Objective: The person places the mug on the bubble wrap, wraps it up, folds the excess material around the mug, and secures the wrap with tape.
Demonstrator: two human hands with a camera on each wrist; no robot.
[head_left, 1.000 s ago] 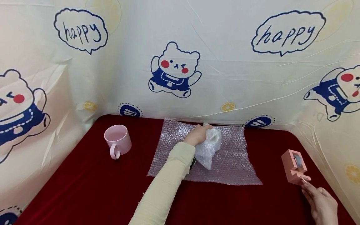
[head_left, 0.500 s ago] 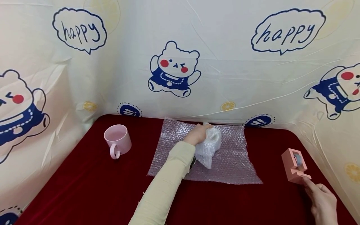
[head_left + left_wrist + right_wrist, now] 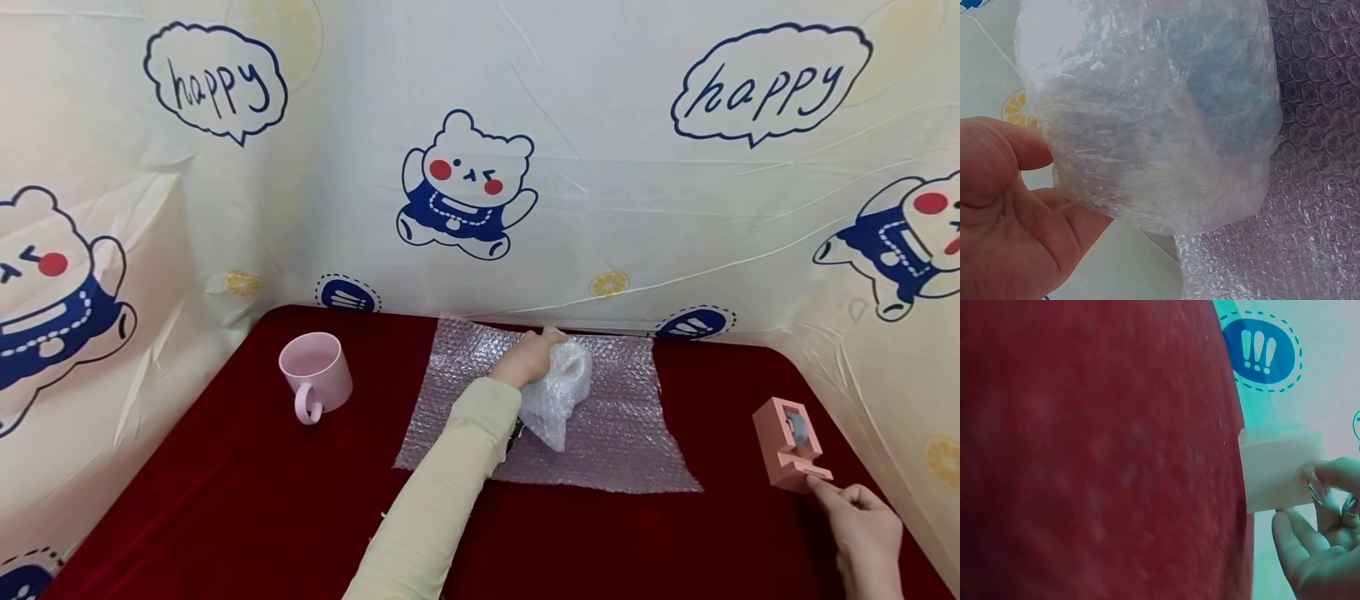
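My left hand (image 3: 527,358) grips the left side of a bubble-wrapped bundle (image 3: 561,392), whose contents are blurred by the plastic. In the left wrist view, thumb and fingers close on the wrap's edge, and a bluish patch shows through the wrapped bundle (image 3: 1147,125). Beneath it lies a flat sheet of bubble wrap (image 3: 622,442). At the right, my right hand (image 3: 866,529) has its thumb and fingertips at the front end of a pink tape dispenser (image 3: 780,450), pinching the tape's end there. The right wrist view shows a shiny clear bit by the fingertips, against the dispenser (image 3: 1275,475).
A pink mug (image 3: 318,375) stands upright at the left, handle towards the front. Dark red cloth (image 3: 225,500) covers the table. A printed curtain (image 3: 585,167) hangs close behind the table and along both sides.
My right fingertips have shifted slightly at the dispenser's front end. The left hand, wrapped bundle and mug stay where they were.
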